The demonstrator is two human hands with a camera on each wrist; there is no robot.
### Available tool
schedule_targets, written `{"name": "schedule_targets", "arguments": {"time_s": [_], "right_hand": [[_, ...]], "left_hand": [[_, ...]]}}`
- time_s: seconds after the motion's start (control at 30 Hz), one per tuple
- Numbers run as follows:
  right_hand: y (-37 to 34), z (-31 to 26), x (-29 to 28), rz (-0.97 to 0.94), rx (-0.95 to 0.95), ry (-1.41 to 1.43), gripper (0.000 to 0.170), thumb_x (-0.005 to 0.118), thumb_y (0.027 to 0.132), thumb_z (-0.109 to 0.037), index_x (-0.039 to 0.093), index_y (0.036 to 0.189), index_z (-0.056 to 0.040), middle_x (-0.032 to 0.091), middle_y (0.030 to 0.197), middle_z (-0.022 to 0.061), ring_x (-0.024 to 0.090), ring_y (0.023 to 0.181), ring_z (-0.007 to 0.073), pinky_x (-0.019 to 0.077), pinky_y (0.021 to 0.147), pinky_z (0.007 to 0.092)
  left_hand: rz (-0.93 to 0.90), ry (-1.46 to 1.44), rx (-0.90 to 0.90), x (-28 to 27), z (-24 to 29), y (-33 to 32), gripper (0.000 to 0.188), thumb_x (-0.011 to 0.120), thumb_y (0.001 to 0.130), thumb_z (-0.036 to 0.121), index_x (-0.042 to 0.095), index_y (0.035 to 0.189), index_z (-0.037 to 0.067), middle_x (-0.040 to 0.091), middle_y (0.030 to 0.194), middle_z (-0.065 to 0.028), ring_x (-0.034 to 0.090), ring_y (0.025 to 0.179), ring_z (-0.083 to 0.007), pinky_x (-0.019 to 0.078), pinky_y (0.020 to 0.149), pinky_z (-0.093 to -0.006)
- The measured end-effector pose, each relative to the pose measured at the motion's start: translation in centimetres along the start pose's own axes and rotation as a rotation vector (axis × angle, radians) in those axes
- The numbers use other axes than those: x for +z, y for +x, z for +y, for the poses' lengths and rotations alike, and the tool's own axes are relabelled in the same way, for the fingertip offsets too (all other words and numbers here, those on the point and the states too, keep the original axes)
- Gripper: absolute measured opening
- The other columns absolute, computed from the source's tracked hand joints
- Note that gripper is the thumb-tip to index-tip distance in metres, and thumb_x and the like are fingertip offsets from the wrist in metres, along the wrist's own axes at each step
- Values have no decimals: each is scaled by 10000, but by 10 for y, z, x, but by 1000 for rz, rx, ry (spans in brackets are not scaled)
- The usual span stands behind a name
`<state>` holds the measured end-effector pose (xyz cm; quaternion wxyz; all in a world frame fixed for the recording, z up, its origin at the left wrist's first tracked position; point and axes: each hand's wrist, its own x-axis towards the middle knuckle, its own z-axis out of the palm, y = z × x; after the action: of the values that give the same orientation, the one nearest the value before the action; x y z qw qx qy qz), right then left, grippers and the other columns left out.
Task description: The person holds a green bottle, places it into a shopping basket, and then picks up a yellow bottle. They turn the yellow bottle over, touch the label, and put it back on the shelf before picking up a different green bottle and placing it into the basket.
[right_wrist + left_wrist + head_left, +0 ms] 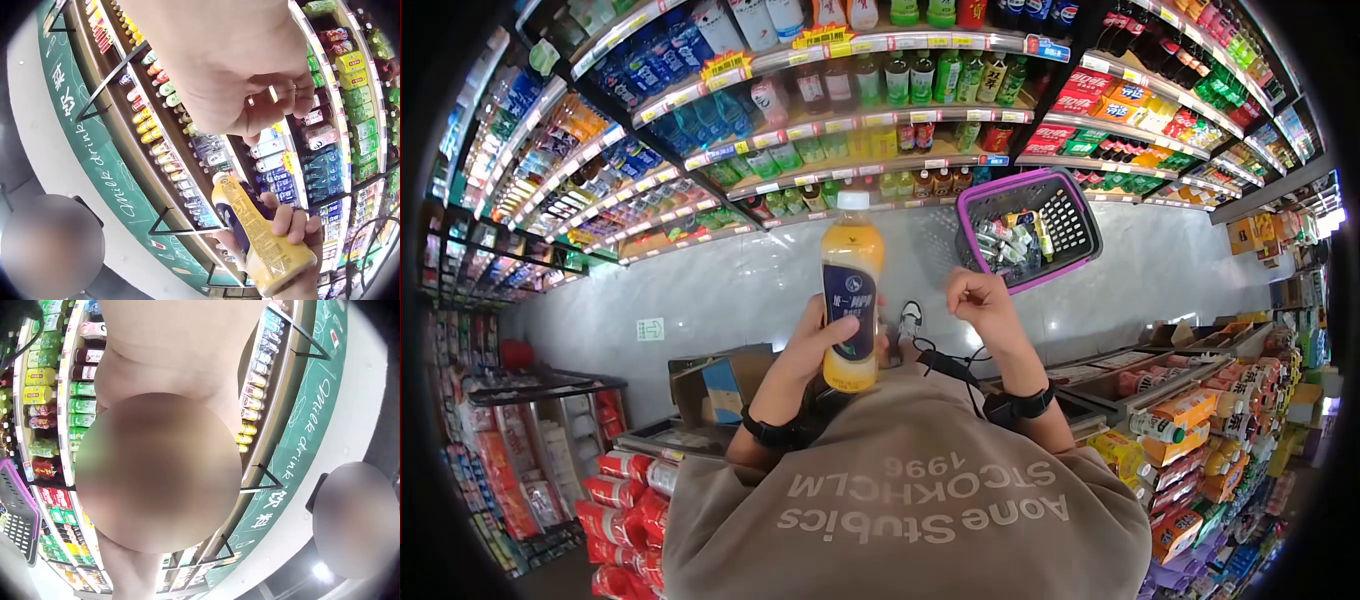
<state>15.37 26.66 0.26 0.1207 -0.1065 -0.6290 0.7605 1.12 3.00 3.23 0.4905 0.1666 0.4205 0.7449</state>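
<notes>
My left hand grips a bottle of yellow-orange drink upright in front of my chest. It has a white cap and a dark blue label, and my thumb lies across its front. From the right wrist view, the bottle shows its printed back, with the left fingers wrapped round its side. My right hand is raised to the right of the bottle, apart from it. Its fingers are loosely curled with nothing visible in them. A round blur hides much of the left wrist view.
A black shopping basket with a purple rim stands on the grey floor ahead, with several packaged goods inside. Beyond it rise drink shelves full of bottles. Cartons of packaged goods stand close on the right, red packs on the left.
</notes>
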Motion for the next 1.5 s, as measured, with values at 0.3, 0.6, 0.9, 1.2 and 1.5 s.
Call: {"name": "schedule_targets", "arguments": {"time_s": [0.3,0.6,0.9,1.2,1.5], "right_hand": [[1,10,10,45,26,-96,132,614,778,107,654,803,-17,631,806,2,548,753,65,418,653,244],[-7,14,12,17,-9,-99,139,617,740,122,664,775,-5,620,803,8,526,762,61,384,664,232],[-12,-2,20,14,25,-89,160,571,720,138,642,752,-3,544,759,-3,439,703,74,313,633,253],[-17,4,14,37,52,-96,222,538,699,141,645,815,-15,466,755,-29,431,687,76,326,624,256],[-23,4,12,56,27,-131,134,576,791,80,656,840,-16,600,803,-1,525,773,83,441,680,260]], "left_hand": [[-58,-97,-7,-12,0,-13,609,762,914,335,514,1301,-64,670,1098,-200,734,904,-298,618,772,-439],[2,-20,-28,-9,1,-16,736,761,888,455,460,1358,-25,597,1216,-180,708,862,-292,601,711,-418],[-91,-86,-38,-19,-6,-11,614,731,929,370,522,1312,-62,632,1228,-200,729,893,-289,623,775,-421],[-83,-96,-32,-8,-11,-10,658,744,907,397,505,1329,-48,640,1201,-204,734,898,-298,616,758,-428],[-107,-58,-61,-5,-23,-6,754,760,878,463,484,1353,-53,676,1054,-176,727,879,-278,604,746,-386]]}}
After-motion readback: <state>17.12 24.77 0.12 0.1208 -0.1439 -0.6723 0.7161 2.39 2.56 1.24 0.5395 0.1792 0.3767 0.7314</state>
